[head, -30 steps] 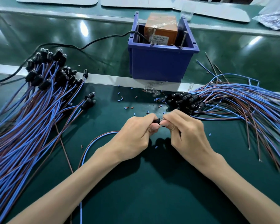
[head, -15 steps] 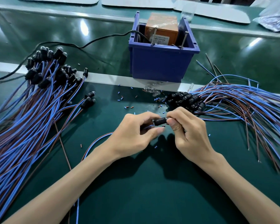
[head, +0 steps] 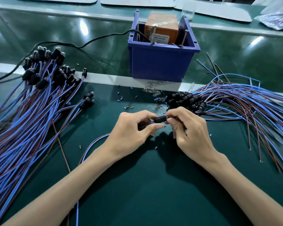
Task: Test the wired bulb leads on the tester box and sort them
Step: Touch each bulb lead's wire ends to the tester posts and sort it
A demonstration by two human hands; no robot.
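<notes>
A black bulb socket (head: 160, 119) with blue and brown leads hangs between my two hands over the green mat. My left hand (head: 131, 134) pinches the leads just behind the socket. My right hand (head: 191, 132) pinches the socket's bulb end with thumb and fingertips. The leads (head: 91, 144) curve away under my left wrist. The blue tester box (head: 162, 62) stands at the back centre, holding an orange block and two upright metal pins. One big bundle of wired sockets (head: 39, 88) lies at the left, another bundle (head: 232, 101) at the right.
A black cable (head: 88, 42) runs from the tester box off to the left. Small clear bulbs (head: 151, 90) and cut bits of blue and red insulation (head: 121, 99) lie scattered in front of the box. A plastic bag (head: 278, 15) sits at the far right back.
My hands have drawn slightly apart, so the black socket shows more fully between them. They also sit a little higher on the mat than a second ago.
</notes>
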